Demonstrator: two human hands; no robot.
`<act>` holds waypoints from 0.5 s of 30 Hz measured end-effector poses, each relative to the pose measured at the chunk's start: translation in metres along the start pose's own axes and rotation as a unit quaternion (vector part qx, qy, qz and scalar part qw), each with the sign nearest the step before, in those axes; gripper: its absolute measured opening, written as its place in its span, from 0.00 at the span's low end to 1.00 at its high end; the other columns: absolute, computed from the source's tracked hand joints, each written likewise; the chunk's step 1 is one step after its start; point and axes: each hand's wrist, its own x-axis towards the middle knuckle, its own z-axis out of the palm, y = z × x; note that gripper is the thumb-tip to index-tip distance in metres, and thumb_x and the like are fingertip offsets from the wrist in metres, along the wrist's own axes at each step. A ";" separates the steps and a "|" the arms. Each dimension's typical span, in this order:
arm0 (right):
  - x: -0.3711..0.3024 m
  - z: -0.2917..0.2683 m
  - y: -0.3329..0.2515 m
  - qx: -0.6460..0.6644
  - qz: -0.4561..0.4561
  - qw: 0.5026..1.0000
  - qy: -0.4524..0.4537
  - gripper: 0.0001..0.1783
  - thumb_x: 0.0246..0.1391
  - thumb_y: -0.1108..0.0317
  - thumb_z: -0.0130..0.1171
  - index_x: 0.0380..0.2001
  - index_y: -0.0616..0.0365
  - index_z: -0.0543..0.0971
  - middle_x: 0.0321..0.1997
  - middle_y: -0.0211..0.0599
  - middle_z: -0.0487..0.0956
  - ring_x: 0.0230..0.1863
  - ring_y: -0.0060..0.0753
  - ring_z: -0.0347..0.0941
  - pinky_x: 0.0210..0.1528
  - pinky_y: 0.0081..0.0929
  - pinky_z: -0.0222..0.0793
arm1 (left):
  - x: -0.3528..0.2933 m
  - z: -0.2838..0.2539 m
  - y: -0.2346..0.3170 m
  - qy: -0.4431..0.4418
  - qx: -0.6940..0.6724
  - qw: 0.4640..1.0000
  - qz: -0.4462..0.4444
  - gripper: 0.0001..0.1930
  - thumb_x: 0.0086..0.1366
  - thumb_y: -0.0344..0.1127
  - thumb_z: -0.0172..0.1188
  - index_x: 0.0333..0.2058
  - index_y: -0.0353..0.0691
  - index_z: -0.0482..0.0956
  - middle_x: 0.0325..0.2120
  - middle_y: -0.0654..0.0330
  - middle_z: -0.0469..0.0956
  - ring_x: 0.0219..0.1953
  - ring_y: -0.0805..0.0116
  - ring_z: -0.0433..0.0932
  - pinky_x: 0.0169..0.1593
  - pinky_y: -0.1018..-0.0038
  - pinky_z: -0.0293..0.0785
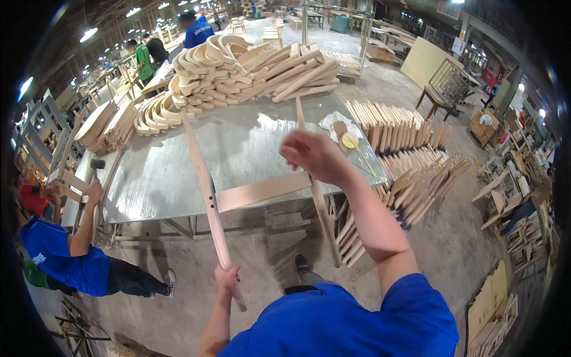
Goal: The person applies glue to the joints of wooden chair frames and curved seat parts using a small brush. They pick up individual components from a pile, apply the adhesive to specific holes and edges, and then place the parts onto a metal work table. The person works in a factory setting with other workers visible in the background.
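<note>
An H-shaped wooden chair frame rests partly on the metal-topped table [154, 172] and juts over its near edge. Its left leg [205, 178] has dark holes beside the joint with the flat crosspiece [262, 191]. My left hand [227, 278] is wrapped round the lower end of that leg. Above the right leg [324, 220], my right hand [315, 156] is raised with its fingers curled in. Whatever the right fingers hold, if anything, is hidden. Just beyond that hand lie a white cloth [333, 122] and a small pot of yellowish paste [349, 141] with a stick.
Curved wooden parts [208, 68] and straight sticks [306, 74] are piled along the table's far side. Bundles of wooden legs [410, 160] stand to the right. On the left, a co-worker [77, 256] in blue holds a mallet [97, 164] by a wooden frame.
</note>
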 end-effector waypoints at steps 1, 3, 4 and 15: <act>-0.003 -0.007 0.023 0.019 0.035 0.999 -0.004 0.10 0.58 0.66 0.54 0.32 0.64 0.74 0.23 0.29 0.74 0.25 0.18 0.69 0.30 0.19 0.68 | 0.016 -0.001 0.006 -0.021 -0.008 1.000 -0.017 0.12 0.48 0.26 0.62 0.30 0.35 0.68 0.15 0.63 0.69 0.12 0.74 0.69 0.15 0.75 0.67; -0.010 -0.020 0.066 0.061 0.076 0.995 0.001 0.10 0.58 0.66 0.54 0.32 0.64 0.74 0.23 0.30 0.74 0.25 0.18 0.70 0.30 0.19 0.68 | 0.045 0.012 0.021 -0.049 -0.021 0.997 -0.052 0.12 0.47 0.27 0.62 0.29 0.35 0.68 0.15 0.63 0.69 0.11 0.74 0.68 0.15 0.75 0.67; -0.012 -0.027 0.080 0.046 0.094 0.994 0.012 0.10 0.58 0.66 0.53 0.31 0.64 0.73 0.23 0.30 0.74 0.25 0.18 0.70 0.29 0.18 0.68 | 0.059 0.017 0.030 -0.055 -0.022 0.996 -0.070 0.12 0.47 0.27 0.62 0.29 0.36 0.68 0.14 0.63 0.69 0.11 0.74 0.68 0.14 0.74 0.66; 0.082 -0.108 0.284 0.255 0.200 0.918 0.228 0.08 0.57 0.65 0.53 0.32 0.58 0.73 0.23 0.31 0.76 0.23 0.21 0.73 0.25 0.19 0.69 | 0.252 0.079 0.116 -0.002 0.564 0.798 0.210 0.39 0.49 0.50 0.64 0.58 0.46 0.60 0.57 0.49 0.57 0.60 0.49 0.53 0.61 0.54 0.50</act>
